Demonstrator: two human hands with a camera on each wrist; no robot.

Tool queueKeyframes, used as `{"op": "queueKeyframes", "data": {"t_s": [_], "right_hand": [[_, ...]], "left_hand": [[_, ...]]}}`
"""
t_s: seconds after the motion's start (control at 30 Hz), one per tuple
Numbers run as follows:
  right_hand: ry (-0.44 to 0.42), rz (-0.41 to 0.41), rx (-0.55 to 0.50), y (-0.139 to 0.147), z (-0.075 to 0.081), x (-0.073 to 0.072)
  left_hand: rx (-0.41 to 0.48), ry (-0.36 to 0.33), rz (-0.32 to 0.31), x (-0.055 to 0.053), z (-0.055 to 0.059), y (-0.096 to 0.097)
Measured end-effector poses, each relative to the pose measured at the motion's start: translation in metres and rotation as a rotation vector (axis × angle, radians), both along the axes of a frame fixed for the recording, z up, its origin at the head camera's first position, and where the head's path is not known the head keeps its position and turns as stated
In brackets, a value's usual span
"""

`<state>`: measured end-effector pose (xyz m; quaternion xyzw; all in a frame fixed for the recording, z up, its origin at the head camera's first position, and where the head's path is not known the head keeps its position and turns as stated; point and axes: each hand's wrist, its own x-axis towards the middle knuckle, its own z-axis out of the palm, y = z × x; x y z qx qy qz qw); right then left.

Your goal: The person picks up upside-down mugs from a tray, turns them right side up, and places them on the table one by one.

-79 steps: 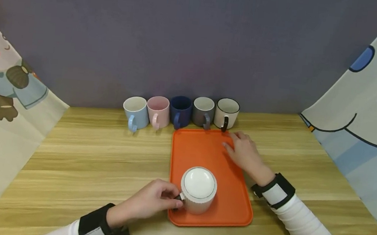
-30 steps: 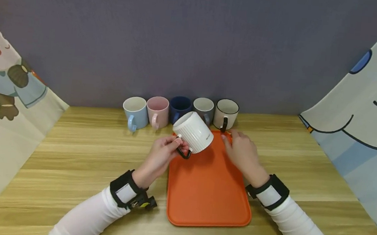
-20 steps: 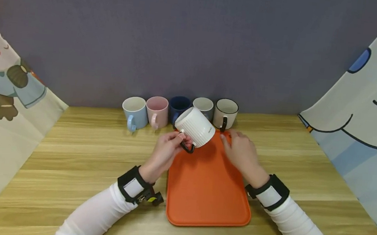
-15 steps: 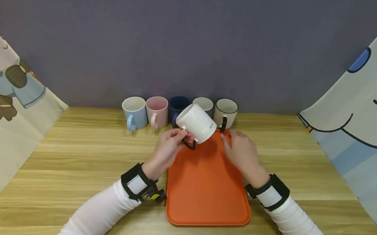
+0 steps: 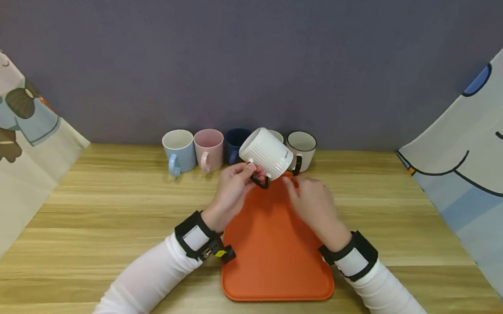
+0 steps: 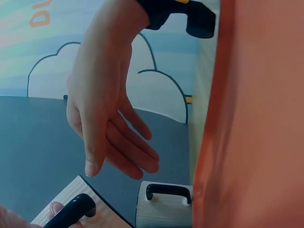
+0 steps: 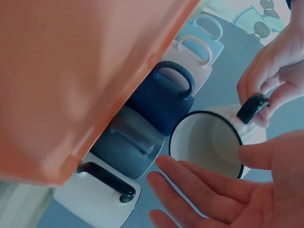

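My left hand (image 5: 233,190) pinches the black handle of a white ribbed mug (image 5: 267,153), held above the far end of an orange tray (image 5: 277,265). The mug is tilted, its base up and to the left. In the right wrist view its black-rimmed mouth (image 7: 206,142) faces my right hand (image 7: 237,194). That hand is open, fingers extended, thumb tip right at the rim. From the left wrist view, the right hand (image 6: 102,104) hangs beside the mug (image 6: 88,202) with nothing in its grasp.
Behind the tray, a row of upright mugs stands along the grey backdrop (image 5: 261,52): light blue (image 5: 183,158), pink (image 5: 210,155), navy (image 5: 231,150), a grey mug (image 7: 130,142) partly hidden in the head view, and a white mug (image 5: 306,161) with black handle.
The left hand has lifted the mug off the tray, where it stood upside down, and carried it forward and tilted it. The right hand has left the tray's far right corner, moving left.
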<state>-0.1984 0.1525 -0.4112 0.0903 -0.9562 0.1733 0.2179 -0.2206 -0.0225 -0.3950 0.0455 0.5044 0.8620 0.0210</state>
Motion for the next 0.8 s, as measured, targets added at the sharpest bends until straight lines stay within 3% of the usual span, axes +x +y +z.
{"op": "queueKeyframes", "data": {"t_s": [0.5, 0.8], "right_hand": [[0.07, 0.072, -0.069, -0.017, 0.01, 0.001], [0.086, 0.047, -0.119, -0.026, 0.015, -0.003]], "left_hand": [[0.076, 0.028, 0.047, -0.01, 0.012, 0.014], [0.145, 0.025, 0.056, -0.013, 0.022, 0.023]]}}
